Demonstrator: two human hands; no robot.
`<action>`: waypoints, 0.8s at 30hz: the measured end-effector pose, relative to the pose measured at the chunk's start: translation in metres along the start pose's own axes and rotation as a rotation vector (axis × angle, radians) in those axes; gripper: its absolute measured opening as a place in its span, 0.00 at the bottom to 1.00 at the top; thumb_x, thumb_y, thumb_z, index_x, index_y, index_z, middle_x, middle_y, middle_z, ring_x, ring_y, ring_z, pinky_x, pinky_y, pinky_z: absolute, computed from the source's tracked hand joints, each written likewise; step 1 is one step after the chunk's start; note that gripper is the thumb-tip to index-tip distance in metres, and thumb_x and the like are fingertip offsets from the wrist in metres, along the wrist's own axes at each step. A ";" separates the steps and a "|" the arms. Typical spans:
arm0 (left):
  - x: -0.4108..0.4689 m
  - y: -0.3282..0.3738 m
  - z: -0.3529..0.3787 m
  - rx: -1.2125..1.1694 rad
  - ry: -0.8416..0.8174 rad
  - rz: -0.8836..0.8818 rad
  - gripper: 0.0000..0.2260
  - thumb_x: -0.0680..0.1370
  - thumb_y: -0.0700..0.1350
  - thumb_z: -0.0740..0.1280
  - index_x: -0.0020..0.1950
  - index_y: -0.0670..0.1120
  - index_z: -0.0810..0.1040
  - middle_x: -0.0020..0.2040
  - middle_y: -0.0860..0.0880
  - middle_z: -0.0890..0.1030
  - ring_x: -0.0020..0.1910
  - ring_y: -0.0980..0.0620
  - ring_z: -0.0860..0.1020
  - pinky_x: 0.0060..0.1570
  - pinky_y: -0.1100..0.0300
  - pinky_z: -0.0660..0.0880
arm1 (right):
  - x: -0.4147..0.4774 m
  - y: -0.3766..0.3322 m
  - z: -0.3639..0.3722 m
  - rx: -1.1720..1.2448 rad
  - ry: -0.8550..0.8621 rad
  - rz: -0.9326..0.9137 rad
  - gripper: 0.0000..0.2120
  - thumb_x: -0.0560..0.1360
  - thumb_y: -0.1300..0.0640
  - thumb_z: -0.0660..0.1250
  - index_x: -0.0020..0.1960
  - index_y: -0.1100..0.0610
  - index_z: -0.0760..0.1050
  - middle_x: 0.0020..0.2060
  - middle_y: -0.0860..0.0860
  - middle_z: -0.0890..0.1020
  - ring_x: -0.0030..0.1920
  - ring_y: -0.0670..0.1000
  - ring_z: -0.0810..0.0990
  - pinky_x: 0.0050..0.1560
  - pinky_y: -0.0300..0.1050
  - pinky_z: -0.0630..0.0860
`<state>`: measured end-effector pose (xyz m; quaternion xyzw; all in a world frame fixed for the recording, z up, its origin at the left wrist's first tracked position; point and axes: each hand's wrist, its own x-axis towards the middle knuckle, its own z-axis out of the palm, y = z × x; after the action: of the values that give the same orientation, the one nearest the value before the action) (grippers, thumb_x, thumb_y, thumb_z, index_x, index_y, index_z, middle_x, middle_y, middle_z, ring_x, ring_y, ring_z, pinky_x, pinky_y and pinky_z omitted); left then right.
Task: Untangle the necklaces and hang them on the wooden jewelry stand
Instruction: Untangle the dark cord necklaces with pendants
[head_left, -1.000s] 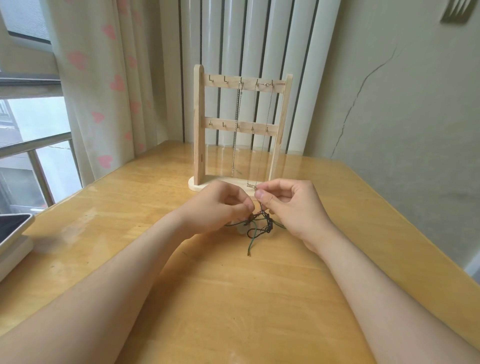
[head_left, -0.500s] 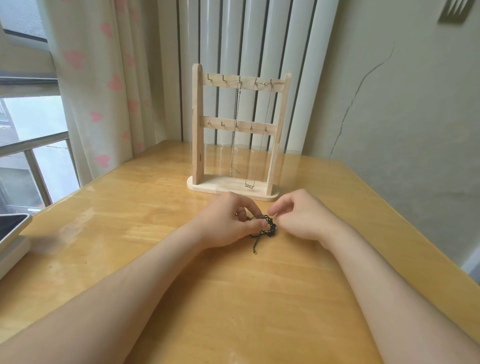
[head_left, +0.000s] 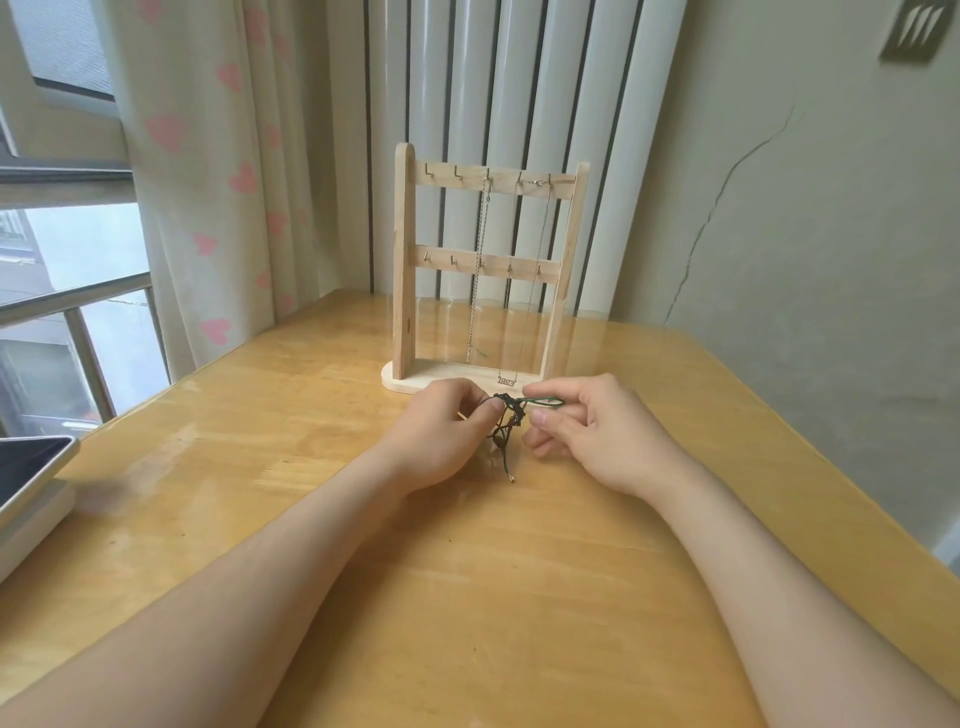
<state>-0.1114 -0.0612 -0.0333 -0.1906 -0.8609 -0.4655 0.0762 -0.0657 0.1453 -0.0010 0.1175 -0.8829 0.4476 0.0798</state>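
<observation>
Left hand (head_left: 441, 431), right hand (head_left: 587, 431) pinching tangled cord (head_left: 509, 421) (dark green), stand (head_left: 402, 260) behind

One wooden stand (head_left: 402, 260) — ten hooks (head_left: 427, 172); two chains (head_left: 480, 270) (head_left: 537, 260) hung; one dark tangle (head_left: 506, 422); two hands (head_left: 441, 434) (head_left: 589, 434); one tablet (head_left: 26, 467).

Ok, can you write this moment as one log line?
step: untangling | left hand: pinches dark tangle | right hand: pinches green loop | wooden stand: two chains hanging
</observation>
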 end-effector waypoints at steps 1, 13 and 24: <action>0.000 0.000 0.000 0.002 -0.001 -0.001 0.13 0.85 0.54 0.67 0.46 0.47 0.79 0.39 0.55 0.80 0.38 0.55 0.77 0.42 0.57 0.72 | -0.001 -0.001 0.001 -0.030 0.023 -0.021 0.12 0.83 0.59 0.70 0.65 0.52 0.82 0.40 0.51 0.89 0.41 0.49 0.90 0.51 0.36 0.82; -0.004 0.007 -0.007 0.032 -0.005 -0.043 0.12 0.86 0.51 0.66 0.48 0.44 0.78 0.40 0.52 0.81 0.38 0.53 0.77 0.40 0.57 0.71 | 0.009 0.004 0.007 0.125 0.442 -0.074 0.08 0.83 0.51 0.67 0.48 0.49 0.83 0.40 0.48 0.88 0.44 0.50 0.88 0.56 0.61 0.83; -0.003 0.007 -0.009 -0.025 0.002 -0.052 0.18 0.88 0.49 0.61 0.52 0.37 0.83 0.34 0.49 0.79 0.30 0.56 0.74 0.40 0.56 0.72 | 0.002 -0.001 0.011 0.090 0.234 -0.028 0.09 0.83 0.53 0.66 0.45 0.50 0.81 0.42 0.52 0.86 0.50 0.58 0.85 0.57 0.64 0.81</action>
<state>-0.1062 -0.0659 -0.0245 -0.1688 -0.8596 -0.4782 0.0625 -0.0682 0.1360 -0.0063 0.0802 -0.8448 0.4962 0.1832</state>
